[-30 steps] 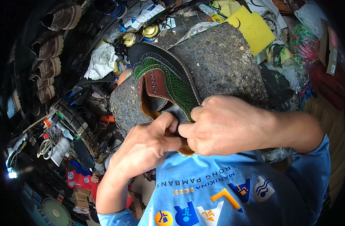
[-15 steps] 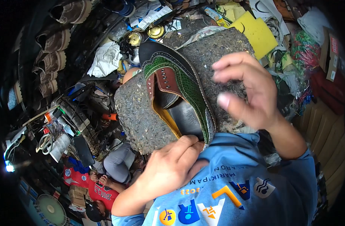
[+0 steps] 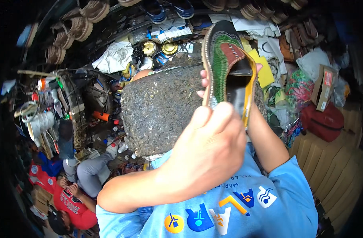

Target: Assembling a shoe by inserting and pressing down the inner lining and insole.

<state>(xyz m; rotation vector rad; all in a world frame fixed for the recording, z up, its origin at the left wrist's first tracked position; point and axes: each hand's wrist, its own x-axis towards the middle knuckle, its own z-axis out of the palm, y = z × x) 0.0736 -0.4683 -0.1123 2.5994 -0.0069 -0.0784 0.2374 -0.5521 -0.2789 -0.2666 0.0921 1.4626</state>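
A low shoe [image 3: 220,67] with a black toe, green textured sides, a brown lace panel with eyelets and a yellow lining edge is raised over the right part of the dark, rough block. My right hand [image 3: 204,83] grips it from underneath; its fingertips show along the left side of the sole and another digit at the right edge. Closed at the heel end is my left hand [image 3: 215,137], knuckles up, covering the heel. Whatever its fingers pinch is hidden behind the fist.
The pitted block [image 3: 157,107] stands before me. Beyond it lie open cans [image 3: 169,48], crumpled white paper [image 3: 115,56] and yellow sheets [image 3: 264,71]. A maroon bag [image 3: 323,122] sits at right. Another person in a red shirt [image 3: 72,204] sits at lower left. More shoes [image 3: 80,27] line the back.
The shoe has gone from resting on the block to being held up, farther right and turned. My right hand, formerly open and apart, now grips it. My left hand has moved right with the heel.
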